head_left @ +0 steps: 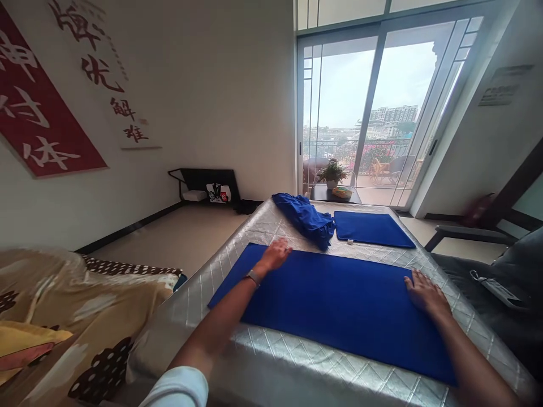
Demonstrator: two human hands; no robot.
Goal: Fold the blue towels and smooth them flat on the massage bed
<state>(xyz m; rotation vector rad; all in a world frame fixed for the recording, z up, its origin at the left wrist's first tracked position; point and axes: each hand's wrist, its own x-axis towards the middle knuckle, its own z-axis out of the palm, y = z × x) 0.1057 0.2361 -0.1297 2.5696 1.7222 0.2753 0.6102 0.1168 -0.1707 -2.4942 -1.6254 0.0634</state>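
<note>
A blue cloth (335, 299) lies spread flat in a long rectangle across a table with a silvery quilted cover (305, 342). My left hand (276, 254), a band on its wrist, rests at the cloth's far edge, left of the middle, its fingers extended and slightly bent. At the far right corner, my right hand (427, 293) lies palm down with fingers stretched out. Beyond the spread cloth sits a crumpled blue cloth (306, 219). To its right is a flat folded blue cloth (371, 228) with a small white tag.
A bed or sofa with a brown patterned cover (106, 316) stands on the left. A dark armchair (487, 277) holding a white power strip (500, 291) is on the right. Behind the table, a potted plant (333, 173) stands before sliding glass doors (373, 113).
</note>
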